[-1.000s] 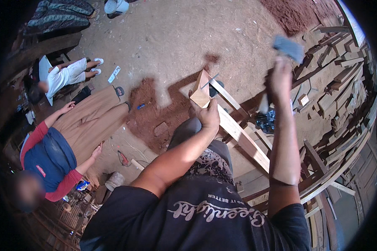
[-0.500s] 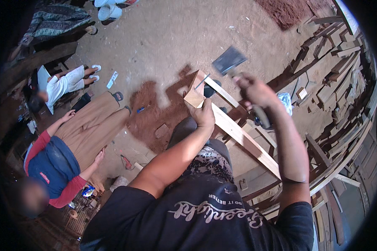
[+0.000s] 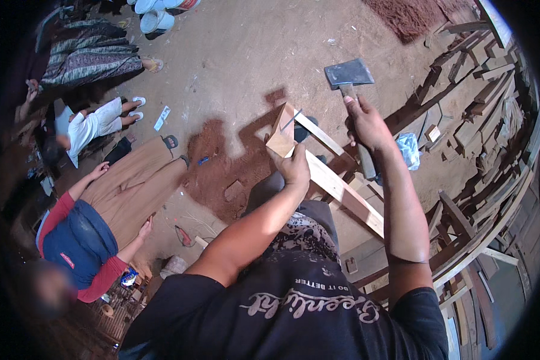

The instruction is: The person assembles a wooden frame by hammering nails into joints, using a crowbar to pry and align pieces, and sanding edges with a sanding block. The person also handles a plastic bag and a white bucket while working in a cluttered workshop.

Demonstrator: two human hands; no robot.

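Note:
My right hand [image 3: 369,125] is closed round the wooden handle of a hatchet [image 3: 349,73] with a broad, dark grey blade. The blade is beyond and to the right of a pale wooden frame [image 3: 345,191], apart from it. Gripping the frame near its corner block [image 3: 280,143] is my left hand [image 3: 294,168], its fingers partly hidden by the wood. A thin dark metal rod [image 3: 291,120] slants across the block's far end; whether it is a nail, I cannot tell. A second, thinner rail [image 3: 319,133] runs behind the near one.
Stacked timber and offcuts [image 3: 489,114] line the right side. A clear plastic bag [image 3: 408,150] lies right of my right hand. To the left sits a person in brown trousers [image 3: 129,174], with a small person in white [image 3: 102,123] beyond. White buckets [image 3: 157,21] stand far off, and reddish sawdust [image 3: 222,174] covers the ground.
The hatchet has moved away from the frame's corner, farther off and to the right, and my right forearm has shifted slightly left. My left hand keeps its grip on the frame.

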